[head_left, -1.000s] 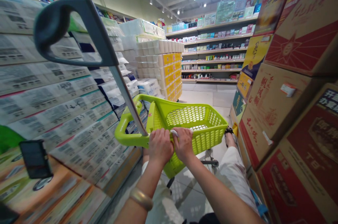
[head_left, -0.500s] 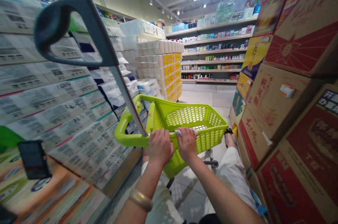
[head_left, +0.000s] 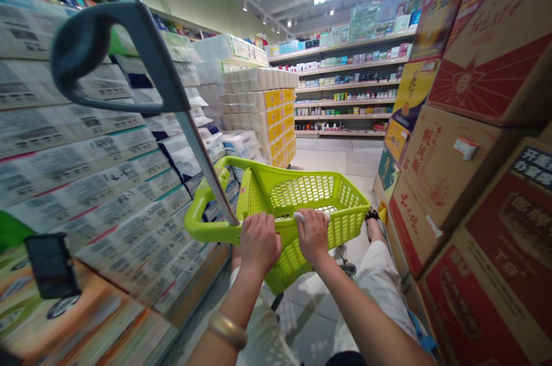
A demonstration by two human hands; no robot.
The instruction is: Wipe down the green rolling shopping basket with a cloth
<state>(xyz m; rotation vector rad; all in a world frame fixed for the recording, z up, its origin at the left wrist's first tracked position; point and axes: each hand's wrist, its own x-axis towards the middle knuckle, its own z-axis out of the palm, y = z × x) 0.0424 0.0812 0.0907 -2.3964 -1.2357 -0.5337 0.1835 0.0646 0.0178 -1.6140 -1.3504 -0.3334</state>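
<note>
A lime-green plastic shopping cart (head_left: pixel 302 265) with lattice sides stands before me, its handle end to the left and its basket holding nothing that I can see. My left hand (head_left: pixel 260 243) is closed over the near rim, beside the foot of a metal pole (head_left: pixel 206 167). Further right on the same rim, my right hand (head_left: pixel 313 236) presses a small white cloth (head_left: pixel 299 216) against the plastic. Most of the cloth is hidden under the fingers, so it could be a tissue. The pole carries a dark grey loop handle (head_left: pixel 150 61) and leans across the view.
Stacked paper packs (head_left: pixel 81 182) wall the left side, with a phone (head_left: pixel 52 265) on a pack at lower left. Cardboard cartons (head_left: pixel 448 161) rise close on the right. Tissue rolls (head_left: pixel 254 101) and stocked shelves (head_left: pixel 349 69) stand beyond along the tiled floor (head_left: pixel 340 161).
My right hand has slid to the right along the rim with the white cloth, widening the gap to my left hand. The left hand keeps its place on the rim. The view has shifted slightly.
</note>
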